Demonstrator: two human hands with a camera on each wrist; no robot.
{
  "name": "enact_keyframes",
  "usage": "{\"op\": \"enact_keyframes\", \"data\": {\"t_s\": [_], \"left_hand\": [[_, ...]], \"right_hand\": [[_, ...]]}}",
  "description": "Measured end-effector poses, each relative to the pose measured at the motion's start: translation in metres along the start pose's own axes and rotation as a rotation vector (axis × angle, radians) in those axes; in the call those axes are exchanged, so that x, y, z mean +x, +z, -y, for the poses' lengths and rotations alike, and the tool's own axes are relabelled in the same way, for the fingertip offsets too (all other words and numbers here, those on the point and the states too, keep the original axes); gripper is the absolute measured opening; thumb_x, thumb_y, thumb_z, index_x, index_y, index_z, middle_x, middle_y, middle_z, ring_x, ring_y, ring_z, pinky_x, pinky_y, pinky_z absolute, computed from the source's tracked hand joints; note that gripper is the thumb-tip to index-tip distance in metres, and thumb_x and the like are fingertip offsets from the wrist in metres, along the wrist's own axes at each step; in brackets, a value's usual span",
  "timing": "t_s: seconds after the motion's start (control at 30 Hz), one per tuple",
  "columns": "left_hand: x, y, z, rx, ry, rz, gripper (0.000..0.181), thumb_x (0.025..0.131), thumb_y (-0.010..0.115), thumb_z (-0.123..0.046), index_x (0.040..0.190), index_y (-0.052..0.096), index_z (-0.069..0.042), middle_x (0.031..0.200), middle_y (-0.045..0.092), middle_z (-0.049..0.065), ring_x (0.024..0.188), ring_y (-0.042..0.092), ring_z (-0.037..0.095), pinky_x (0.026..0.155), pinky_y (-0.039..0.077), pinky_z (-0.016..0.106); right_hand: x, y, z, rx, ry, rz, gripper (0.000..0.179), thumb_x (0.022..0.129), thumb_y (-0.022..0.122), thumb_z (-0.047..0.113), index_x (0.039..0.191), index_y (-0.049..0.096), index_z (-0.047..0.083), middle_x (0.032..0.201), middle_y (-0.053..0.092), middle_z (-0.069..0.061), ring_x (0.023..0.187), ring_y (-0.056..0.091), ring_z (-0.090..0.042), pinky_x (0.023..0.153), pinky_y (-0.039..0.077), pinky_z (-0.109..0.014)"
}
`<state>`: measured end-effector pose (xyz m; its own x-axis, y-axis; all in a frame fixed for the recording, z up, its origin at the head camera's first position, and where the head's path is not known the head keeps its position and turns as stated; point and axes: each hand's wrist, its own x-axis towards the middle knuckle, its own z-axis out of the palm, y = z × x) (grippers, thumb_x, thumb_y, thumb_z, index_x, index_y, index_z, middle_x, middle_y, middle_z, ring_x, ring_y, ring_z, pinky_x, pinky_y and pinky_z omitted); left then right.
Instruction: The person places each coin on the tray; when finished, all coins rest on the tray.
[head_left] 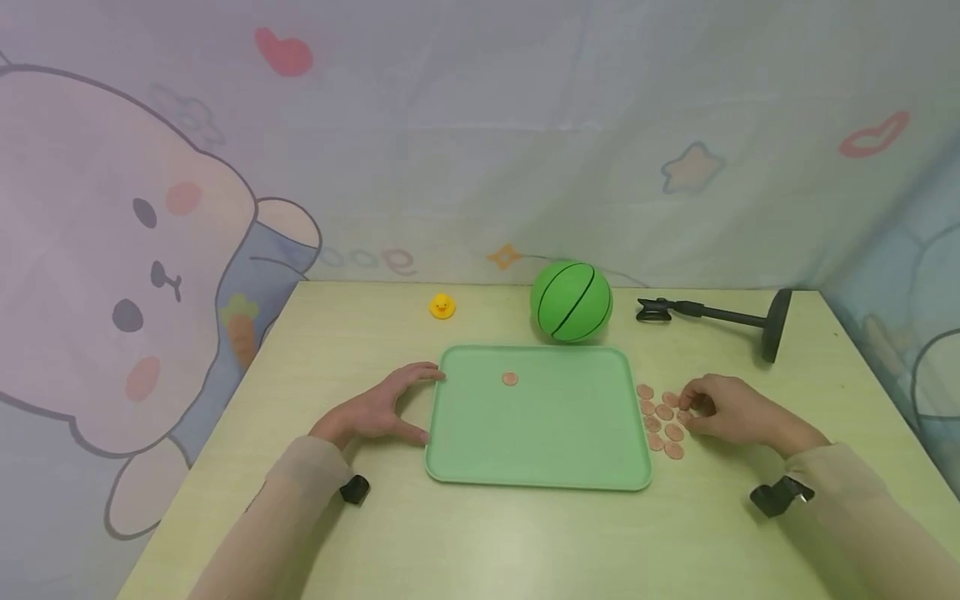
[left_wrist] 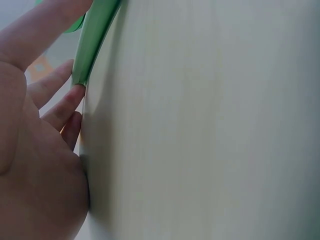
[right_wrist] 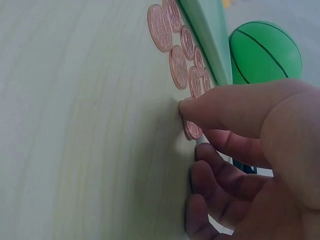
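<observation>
A light green tray (head_left: pixel 540 417) lies on the table, with one copper coin (head_left: pixel 510 378) on it near its far side. My left hand (head_left: pixel 378 408) is at the tray's left edge, fingers spread and touching the rim. Its palm (left_wrist: pixel 40 165) shows large in the left wrist view. Several more copper coins (head_left: pixel 664 412) lie on the table just right of the tray. Over their right side is my right hand (head_left: pixel 731 408). In the right wrist view its thumb and forefinger pinch a coin (right_wrist: pixel 192 131) at the table surface; the other fingers are curled loosely.
Behind the tray sits a green ball (head_left: pixel 572 302) with black lines. A yellow rubber duck (head_left: pixel 442 307) is at the back left. A black stand (head_left: pixel 723 315) lies on its side at the back right. A printed cloth (head_left: pixel 480 150) hangs behind the table.
</observation>
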<state>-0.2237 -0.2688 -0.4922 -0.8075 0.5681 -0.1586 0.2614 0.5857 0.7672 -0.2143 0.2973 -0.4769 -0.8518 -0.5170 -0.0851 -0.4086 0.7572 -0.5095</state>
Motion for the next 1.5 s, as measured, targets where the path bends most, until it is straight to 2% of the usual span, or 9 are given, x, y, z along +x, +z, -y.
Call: {"op": "enact_keyframes", "data": {"t_s": [0.23, 0.63, 0.9, 1.03, 1.23, 1.5], "left_hand": [[0.000, 0.000, 0.000, 0.005, 0.012, -0.005, 0.093, 0.075, 0.096, -0.031, 0.155, 0.048, -0.026, 0.171, 0.024, 0.003, 0.160, 0.015, 0.033, 0.128, 0.010, 0.063], [0.000, 0.001, 0.001, 0.006, 0.001, -0.006, 0.094, 0.074, 0.097, -0.033, 0.154, 0.048, -0.028, 0.171, 0.025, 0.003, 0.160, 0.015, 0.033, 0.128, 0.011, 0.063], [-0.001, 0.000, -0.001, 0.011, 0.011, -0.006, 0.094, 0.075, 0.096, -0.032, 0.154, 0.048, -0.025, 0.171, 0.026, 0.004, 0.160, 0.016, 0.033, 0.128, 0.011, 0.062], [-0.001, 0.000, -0.002, 0.014, 0.012, -0.005, 0.094, 0.075, 0.096, -0.033, 0.155, 0.048, -0.025, 0.171, 0.026, 0.004, 0.159, 0.017, 0.032, 0.128, 0.013, 0.062], [-0.001, 0.000, -0.002, 0.020, 0.000, -0.001, 0.094, 0.075, 0.096, -0.034, 0.155, 0.047, -0.027, 0.171, 0.025, 0.003, 0.160, 0.016, 0.032, 0.128, 0.012, 0.061], [-0.001, 0.000, -0.002, 0.014, -0.022, 0.000, 0.093, 0.075, 0.096, -0.033, 0.154, 0.047, -0.029, 0.171, 0.025, 0.001, 0.160, 0.016, 0.031, 0.128, 0.012, 0.061]], "right_hand": [[-0.003, 0.003, 0.005, -0.018, 0.000, -0.062, 0.015, 0.088, 0.081, 0.008, 0.093, 0.067, 0.011, 0.082, 0.061, 0.008, 0.074, 0.052, -0.006, 0.066, 0.048, -0.026], [-0.007, 0.005, 0.012, 0.001, -0.021, -0.115, 0.020, 0.085, 0.077, -0.001, 0.092, 0.065, 0.014, 0.078, 0.058, 0.010, 0.070, 0.050, -0.004, 0.063, 0.045, -0.023], [-0.008, 0.005, 0.009, 0.029, -0.046, -0.133, 0.020, 0.086, 0.078, -0.003, 0.095, 0.070, 0.014, 0.083, 0.063, 0.010, 0.075, 0.057, -0.002, 0.066, 0.052, -0.024], [-0.009, 0.004, 0.008, 0.008, -0.049, -0.130, 0.014, 0.090, 0.078, 0.002, 0.101, 0.077, 0.011, 0.088, 0.068, 0.008, 0.078, 0.060, -0.002, 0.070, 0.056, -0.026], [-0.012, 0.002, 0.007, -0.008, -0.045, -0.110, 0.022, 0.086, 0.082, 0.000, 0.107, 0.081, 0.006, 0.100, 0.075, 0.001, 0.082, 0.065, -0.007, 0.071, 0.057, -0.027], [-0.012, -0.001, 0.006, -0.021, -0.022, -0.069, 0.024, 0.085, 0.084, 0.001, 0.109, 0.080, 0.002, 0.095, 0.071, 0.003, 0.080, 0.064, -0.007, 0.069, 0.056, -0.026]]}}
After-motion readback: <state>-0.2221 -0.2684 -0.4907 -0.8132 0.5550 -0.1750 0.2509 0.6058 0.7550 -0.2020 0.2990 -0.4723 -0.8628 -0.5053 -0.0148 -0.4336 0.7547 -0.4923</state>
